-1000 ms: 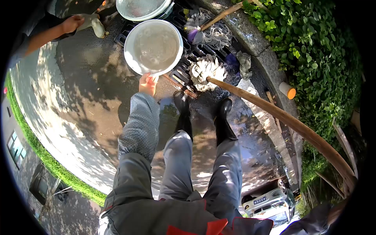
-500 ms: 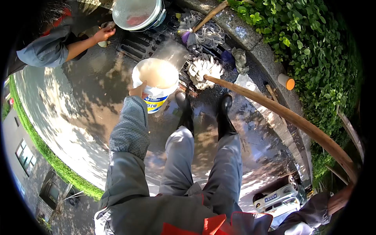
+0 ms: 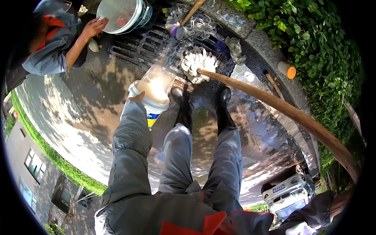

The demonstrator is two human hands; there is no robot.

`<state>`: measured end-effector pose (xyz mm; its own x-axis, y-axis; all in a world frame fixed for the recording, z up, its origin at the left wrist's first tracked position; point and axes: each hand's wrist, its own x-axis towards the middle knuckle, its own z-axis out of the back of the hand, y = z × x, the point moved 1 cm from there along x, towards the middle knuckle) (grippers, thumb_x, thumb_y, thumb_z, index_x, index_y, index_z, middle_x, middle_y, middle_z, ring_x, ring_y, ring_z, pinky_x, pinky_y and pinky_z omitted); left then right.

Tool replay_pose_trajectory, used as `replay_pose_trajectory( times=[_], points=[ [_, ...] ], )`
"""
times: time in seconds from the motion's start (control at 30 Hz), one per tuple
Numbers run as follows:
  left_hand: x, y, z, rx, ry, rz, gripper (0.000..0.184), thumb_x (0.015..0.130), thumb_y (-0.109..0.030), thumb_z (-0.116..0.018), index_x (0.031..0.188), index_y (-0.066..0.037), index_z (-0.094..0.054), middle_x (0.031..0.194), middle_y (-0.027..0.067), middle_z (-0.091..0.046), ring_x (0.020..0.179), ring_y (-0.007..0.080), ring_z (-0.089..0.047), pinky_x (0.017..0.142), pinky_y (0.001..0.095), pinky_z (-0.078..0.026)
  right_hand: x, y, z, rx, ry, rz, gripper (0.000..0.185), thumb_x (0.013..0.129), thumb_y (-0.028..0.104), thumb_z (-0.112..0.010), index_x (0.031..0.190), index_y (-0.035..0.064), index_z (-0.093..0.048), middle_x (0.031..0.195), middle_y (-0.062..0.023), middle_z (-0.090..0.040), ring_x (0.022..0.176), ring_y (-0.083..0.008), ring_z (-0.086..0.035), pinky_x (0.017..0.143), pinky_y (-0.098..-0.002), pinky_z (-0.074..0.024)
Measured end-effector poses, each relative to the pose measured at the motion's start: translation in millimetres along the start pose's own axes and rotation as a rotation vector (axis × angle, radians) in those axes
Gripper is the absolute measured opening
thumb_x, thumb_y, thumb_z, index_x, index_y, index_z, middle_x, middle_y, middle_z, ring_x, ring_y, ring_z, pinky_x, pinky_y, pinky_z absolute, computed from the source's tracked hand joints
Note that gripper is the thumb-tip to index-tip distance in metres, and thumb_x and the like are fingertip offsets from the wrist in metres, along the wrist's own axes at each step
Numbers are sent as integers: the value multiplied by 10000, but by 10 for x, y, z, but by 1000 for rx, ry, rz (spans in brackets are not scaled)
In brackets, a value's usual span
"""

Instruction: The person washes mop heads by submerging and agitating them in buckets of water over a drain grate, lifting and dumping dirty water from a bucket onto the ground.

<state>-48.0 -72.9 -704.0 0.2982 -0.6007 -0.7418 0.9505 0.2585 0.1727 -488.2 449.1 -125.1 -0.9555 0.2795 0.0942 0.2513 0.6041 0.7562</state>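
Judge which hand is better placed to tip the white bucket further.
Left, most likely: the left hand grips the rim of the tilted white bucket, which is pouring, while the right arm is well away, near the mop handle.

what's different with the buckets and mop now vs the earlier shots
The white bucket came back toward the wearer and tipped forward, spilling water toward the grate. The co-worker's hand moved up to the other bucket. The left hand still grips; the mop head stayed put.

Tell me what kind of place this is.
Probably a paved outdoor roadside beside a planted bed: a slotted drain grate lies in wet ground, a stone curb borders leafy bushes, and a vehicle stands nearby.
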Motion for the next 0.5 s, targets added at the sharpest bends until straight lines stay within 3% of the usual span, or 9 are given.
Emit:
replay_pose_trajectory(
  times=[0.03, 0.23, 0.37, 0.43, 0.5],
  points=[
    [-16, -4, 26, 49, -6, 0, 815, 654, -549, -777, 1192, 16, -541, 1071, 145, -593, 859, 215, -575, 702, 316, -486, -2, 3, 85, -309, 243, -86, 296, 841, 123, -569, 580, 138, -431, 455, 31, -411, 366, -76, -424, 385, -194, -376],
    [-211, 206, 376, 527, -126, 28, 1045, 575, -634, -768, 1328, -6, -405, 1268, 157, -494, 1102, 267, -499, 917, 363, -414, 60, 32, 167, -301, 236, -56, 315, 852, 143, -572, 564, 135, -443, 436, 36, -444, 349, -75, -439, 376, -185, -405],
    [-143, 350, 542, 662, -112, 63, 1205, 522, -690, -762, 1419, -20, -315, 1400, 164, -427, 1265, 302, -449, 1061, 395, -366, 44, 47, 177, -314, 232, -26, 314, 858, 155, -572, 569, 133, -451, 432, 37, -445, 348, -73, -447, 372, -187, -408],
    [118, 492, 599, 732, 37, 36, 1207, 557, -668, -757, 1447, -32, -247, 1431, 153, -388, 1280, 298, -431, 1050, 395, -379, -14, -26, 142, -288, 232, -40, 312, 859, 154, -573, 571, 132, -455, 432, 36, -448, 349, -72, -450, 372, -188, -412],
    [48, 475, 601, 635, 0, -57, 1027, 585, -620, -768, 1334, -16, -410, 1325, 175, -488, 1204, 309, -502, 1014, 398, -416, -27, -6, 171, -296, 218, -11, 306, 859, 149, -575, 577, 125, -459, 435, 32, -443, 352, -72, -446, 369, -188, -410]
  ],
)
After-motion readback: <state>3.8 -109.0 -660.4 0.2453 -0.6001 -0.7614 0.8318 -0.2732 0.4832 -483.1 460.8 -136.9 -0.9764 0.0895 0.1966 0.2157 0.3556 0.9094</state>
